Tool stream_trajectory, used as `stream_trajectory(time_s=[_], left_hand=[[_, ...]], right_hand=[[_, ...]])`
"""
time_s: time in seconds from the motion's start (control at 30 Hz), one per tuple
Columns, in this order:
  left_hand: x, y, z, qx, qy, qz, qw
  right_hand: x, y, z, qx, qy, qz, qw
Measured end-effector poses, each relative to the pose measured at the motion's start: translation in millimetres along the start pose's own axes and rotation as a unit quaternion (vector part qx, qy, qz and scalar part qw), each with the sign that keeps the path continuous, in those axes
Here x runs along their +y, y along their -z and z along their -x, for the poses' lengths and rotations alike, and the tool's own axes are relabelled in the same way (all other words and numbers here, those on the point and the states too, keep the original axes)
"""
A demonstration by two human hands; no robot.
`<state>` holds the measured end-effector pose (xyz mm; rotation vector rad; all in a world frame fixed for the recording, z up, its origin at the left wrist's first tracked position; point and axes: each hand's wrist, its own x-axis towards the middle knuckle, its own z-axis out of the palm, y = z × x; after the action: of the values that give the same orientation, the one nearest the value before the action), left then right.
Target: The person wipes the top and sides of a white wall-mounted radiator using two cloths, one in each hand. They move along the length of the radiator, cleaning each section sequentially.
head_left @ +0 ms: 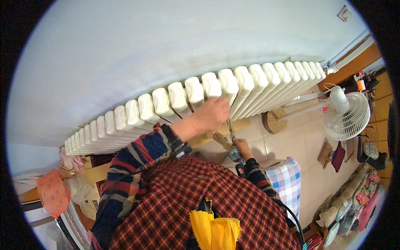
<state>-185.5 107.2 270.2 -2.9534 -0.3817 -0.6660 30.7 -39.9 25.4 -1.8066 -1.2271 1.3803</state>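
Note:
My left hand (pixel 210 115) is raised in front of the radiator, its fingers curled closed at the upper end of a twisted brown cord-like strand (pixel 231 128). Below it and to the right, my right hand (pixel 243 148) is closed around the strand's lower part. Beside the strand, a rough brown length (pixel 222 141), perhaps a stick or thicker rope, slants down toward a bundle of blue-grey patterned cloth (pixel 236 156) by my right hand. How these pieces join is hidden.
A white ribbed radiator (pixel 196 93) runs along the wall. To the right stand a white fan (pixel 346 114), a wood block (pixel 273 121) and a small stool (pixel 332 156). A blue checked cloth (pixel 285 179) lies near my right arm; an orange bag (pixel 53 193) is at left.

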Motion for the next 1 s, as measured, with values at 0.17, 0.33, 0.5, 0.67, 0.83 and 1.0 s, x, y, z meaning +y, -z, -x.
stream_trajectory(time_s=[0.17, 0.33, 0.5, 0.67, 0.83, 1.0], left_hand=[[25, 17, 38, -0.080, 0.157, 0.134, 0.975], [-7, 49, 48, 0.068, 0.430, 0.305, 0.847], [-60, 62, 24, 0.230, 0.522, 0.413, 0.710], [-85, 52, 17, 0.088, 0.425, 0.129, 0.892], [-72, 41, 33, -0.031, 0.316, 0.047, 0.947], [-76, 35, 22, -0.120, 0.336, 0.033, 0.934]], right_hand=[[-21, 52, 48, -0.013, -0.063, -0.074, 0.995], [-71, 60, 69, -0.103, -0.109, -0.159, 0.976], [-139, 27, 38, -0.200, -0.005, -0.137, 0.970], [-182, 3, 23, -0.184, 0.041, -0.127, 0.974], [-176, -2, 27, -0.167, 0.036, -0.118, 0.978], [-158, -7, 20, -0.170, 0.018, -0.151, 0.974]])
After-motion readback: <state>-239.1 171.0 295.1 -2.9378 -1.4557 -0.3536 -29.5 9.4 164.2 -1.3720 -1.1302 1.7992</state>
